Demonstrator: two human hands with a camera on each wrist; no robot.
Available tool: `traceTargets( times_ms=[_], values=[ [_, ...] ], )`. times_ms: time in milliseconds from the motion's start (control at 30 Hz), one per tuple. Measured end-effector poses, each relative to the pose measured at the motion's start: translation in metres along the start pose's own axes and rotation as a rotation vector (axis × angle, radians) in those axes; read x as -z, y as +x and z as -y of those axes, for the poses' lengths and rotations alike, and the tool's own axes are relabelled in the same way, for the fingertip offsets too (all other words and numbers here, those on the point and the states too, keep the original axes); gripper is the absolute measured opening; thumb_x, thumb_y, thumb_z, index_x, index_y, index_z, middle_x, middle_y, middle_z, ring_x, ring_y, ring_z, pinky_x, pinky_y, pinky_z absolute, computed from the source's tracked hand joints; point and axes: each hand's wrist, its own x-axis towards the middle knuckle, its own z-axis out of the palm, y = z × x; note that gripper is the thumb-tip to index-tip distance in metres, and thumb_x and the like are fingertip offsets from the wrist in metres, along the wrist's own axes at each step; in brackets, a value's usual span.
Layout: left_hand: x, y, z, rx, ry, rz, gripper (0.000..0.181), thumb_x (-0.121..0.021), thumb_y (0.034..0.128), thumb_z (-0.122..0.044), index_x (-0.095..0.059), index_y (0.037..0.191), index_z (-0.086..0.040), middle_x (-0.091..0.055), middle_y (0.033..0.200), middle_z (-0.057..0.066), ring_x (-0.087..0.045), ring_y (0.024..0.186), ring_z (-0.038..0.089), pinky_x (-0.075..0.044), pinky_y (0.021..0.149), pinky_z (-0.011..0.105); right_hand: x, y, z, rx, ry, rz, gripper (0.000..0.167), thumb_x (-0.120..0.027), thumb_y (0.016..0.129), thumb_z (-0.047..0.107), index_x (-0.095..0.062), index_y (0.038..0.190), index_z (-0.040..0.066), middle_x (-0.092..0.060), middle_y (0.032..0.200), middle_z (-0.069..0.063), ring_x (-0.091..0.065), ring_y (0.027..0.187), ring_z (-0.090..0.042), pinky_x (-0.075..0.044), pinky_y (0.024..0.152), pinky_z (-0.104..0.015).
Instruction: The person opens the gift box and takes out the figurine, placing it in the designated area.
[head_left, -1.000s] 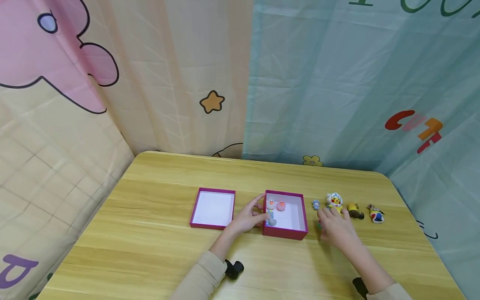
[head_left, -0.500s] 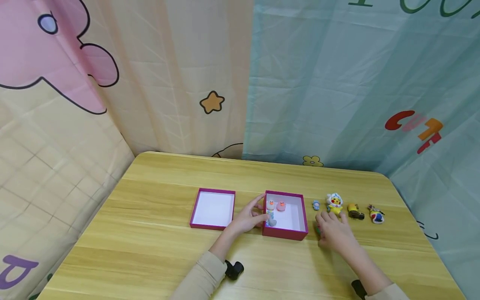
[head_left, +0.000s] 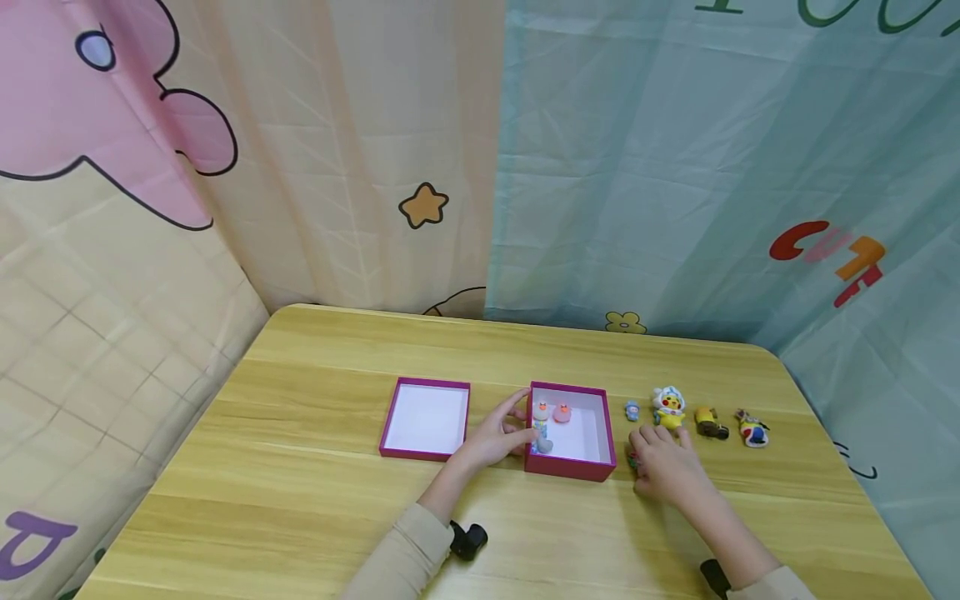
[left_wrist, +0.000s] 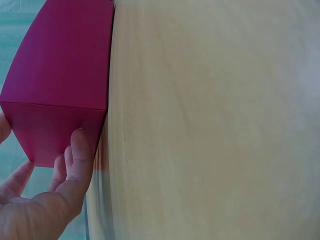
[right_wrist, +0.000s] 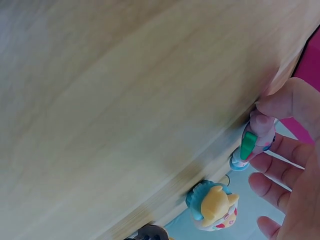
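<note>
I'm reading this off the head + wrist cams from my end: the R hand is pinching a small pink-and-green fig. btwn thumb and fingertips, w/ the last two fingers hanging loose and apart. The fig. is sitting low at the hand's L side, outside the box, just beside its near R corner; whether it's touching the tbl. I'm not able to tell. The relation I'm weighing most: the box is lying straight L of the grip, w/ its R wall standing btwn fig. and interior, so I'm judging height over that rim as mattering more than reach. The R hand is clearly being the nearer one; the L hand is gripping the box's L wall, thumb lapping over the rim, fingers pressing outside. Long axis of the fig. I'm not managing to read, since the fingers are hiding too much. Inside the box, a white fig. and a grey piece are lying along the L wall, a pink fig. just R of the white one. Far of the R hand, a tiny blue fig. and a yellow fig. are standing.
</note>
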Motion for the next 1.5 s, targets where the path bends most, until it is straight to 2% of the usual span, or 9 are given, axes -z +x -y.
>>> traceTargets(
  times_ms=[367,867,1167,1367,1500],
  values=[
    [-0.0002,-0.0002,0.0001,-0.005,-0.002,0.005,0.065,-0.061,0.0878,-0.014,-0.028,0.144,-0.013,-0.042,0.119,0.019,-0.054,0.085,0.022,-0.053,0.078,0.041,-0.0003,0.0006,-0.0016,-0.001,0.005,0.023,0.051,-0.074,0.056,0.020,-0.058,0.101,0.003,-0.055,0.094,-0.007,-0.050,0.090,-0.029,-0.033,0.086,-0.058],
    [-0.0007,-0.0013,-0.0008,-0.013,-0.013,0.003,0.064,-0.061,0.0878,-0.013,-0.029,0.143,-0.012,-0.041,0.117,0.021,-0.055,0.084,0.024,-0.053,0.077,0.041,-0.0021,0.0017,-0.0018,0.004,0.012,-0.013,0.043,-0.072,0.058,0.015,-0.059,0.098,0.006,-0.053,0.089,-0.004,-0.049,0.086,-0.025,-0.033,0.085,-0.057],
    [-0.0002,0.0000,0.0000,-0.010,-0.015,0.005,0.064,-0.061,0.0879,-0.013,-0.029,0.143,-0.013,-0.041,0.117,0.020,-0.055,0.085,0.027,-0.053,0.077,0.041,-0.0011,0.0012,-0.0022,-0.006,0.019,0.002,0.047,-0.072,0.059,0.017,-0.059,0.102,0.004,-0.055,0.094,-0.007,-0.049,0.089,-0.027,-0.032,0.086,-0.058],
    [0.0004,0.0005,0.0014,-0.007,-0.014,0.014,0.065,-0.060,0.0885,-0.011,-0.027,0.144,-0.013,-0.041,0.118,0.019,-0.051,0.083,0.018,-0.053,0.078,0.040,0.0002,0.0005,-0.0029,0.001,0.036,-0.006,0.047,-0.074,0.059,0.019,-0.059,0.101,0.005,-0.052,0.090,-0.005,-0.050,0.086,-0.027,-0.033,0.085,-0.059],
    [0.0004,0.0005,0.0014,-0.004,-0.016,0.017,0.065,-0.060,0.0885,-0.011,-0.027,0.144,-0.013,-0.041,0.118,0.019,-0.051,0.083,0.017,-0.053,0.078,0.040,0.0042,0.0016,-0.0046,-0.014,0.071,0.018,0.049,-0.076,0.061,0.020,-0.058,0.105,0.006,-0.053,0.094,-0.006,-0.050,0.092,-0.030,-0.030,0.087,-0.064]
  ],
)
